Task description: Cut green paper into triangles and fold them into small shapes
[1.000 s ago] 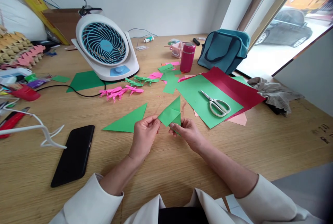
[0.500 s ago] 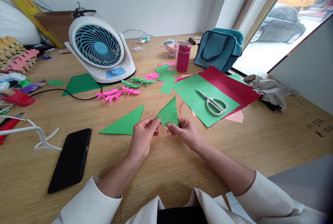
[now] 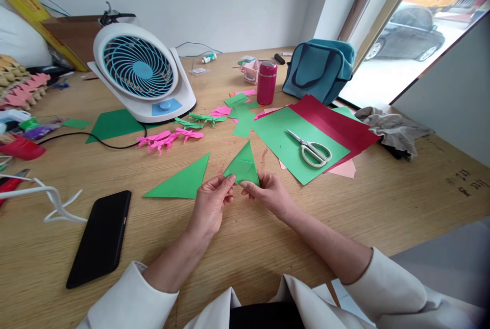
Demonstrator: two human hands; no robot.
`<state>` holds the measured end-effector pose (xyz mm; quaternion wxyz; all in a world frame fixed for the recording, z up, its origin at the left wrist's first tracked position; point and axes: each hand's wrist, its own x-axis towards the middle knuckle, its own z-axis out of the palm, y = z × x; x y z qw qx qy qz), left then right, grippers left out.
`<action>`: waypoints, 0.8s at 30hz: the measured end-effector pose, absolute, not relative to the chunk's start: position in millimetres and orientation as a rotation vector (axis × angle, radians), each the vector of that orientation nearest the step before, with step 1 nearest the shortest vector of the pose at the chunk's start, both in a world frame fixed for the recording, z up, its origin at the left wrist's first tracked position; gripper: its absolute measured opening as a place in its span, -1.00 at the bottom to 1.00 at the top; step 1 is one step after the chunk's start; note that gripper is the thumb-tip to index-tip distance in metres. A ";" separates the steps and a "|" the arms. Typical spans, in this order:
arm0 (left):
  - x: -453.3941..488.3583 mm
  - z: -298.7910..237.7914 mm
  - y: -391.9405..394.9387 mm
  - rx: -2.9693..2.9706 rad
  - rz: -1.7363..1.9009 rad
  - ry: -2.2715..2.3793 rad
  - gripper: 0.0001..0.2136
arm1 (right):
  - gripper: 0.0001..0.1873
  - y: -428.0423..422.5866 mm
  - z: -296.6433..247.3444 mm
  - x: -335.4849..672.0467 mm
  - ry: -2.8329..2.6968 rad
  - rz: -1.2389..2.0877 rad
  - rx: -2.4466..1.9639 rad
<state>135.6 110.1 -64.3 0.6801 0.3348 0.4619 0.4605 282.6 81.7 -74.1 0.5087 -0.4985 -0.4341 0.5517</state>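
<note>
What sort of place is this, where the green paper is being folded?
Probably a paper-craft table beside a window: coloured paper sheets with scissors on them, small folded pink figures, and the green piece held mid-fold.

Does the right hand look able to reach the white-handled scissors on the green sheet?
Probably yes: the white-handled scissors lie uncovered on the large green paper sheet, beyond the right hand, nothing between. Its fingers, though, pinch the folded green paper triangle.
</note>
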 end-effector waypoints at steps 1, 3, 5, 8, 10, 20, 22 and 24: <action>136.0 -64.1 110.1 0.745 1.040 1.034 -0.63 | -0.56 82.0 -74.4 282.4 -1.039 1.334 -1.193; 136.7 -63.1 110.1 0.721 1.045 1.038 -0.62 | -0.56 82.4 -74.9 282.1 -1.032 1.334 -1.174; 137.1 -62.0 109.9 0.703 1.051 1.048 -0.60 | -0.55 82.5 -74.7 281.9 -1.029 1.326 -1.157; 137.9 -61.2 107.9 0.731 1.067 1.059 -0.60 | -0.53 82.0 -73.1 281.7 -1.026 1.321 -1.159; 139.1 -61.7 105.4 0.771 1.079 1.066 -0.61 | -0.52 81.7 -72.0 281.6 -1.018 1.322 -1.174; 136.0 -64.7 107.2 0.909 0.994 1.082 -0.65 | -0.53 82.2 -69.7 284.7 -1.062 1.253 -1.189; 132.5 -63.7 111.3 0.969 1.002 1.089 -0.65 | -0.52 82.0 -67.9 286.0 -1.068 1.253 -1.196; 129.8 -62.1 114.2 1.014 1.011 1.092 -0.65 | -0.52 81.9 -66.9 287.0 -1.069 1.257 -1.203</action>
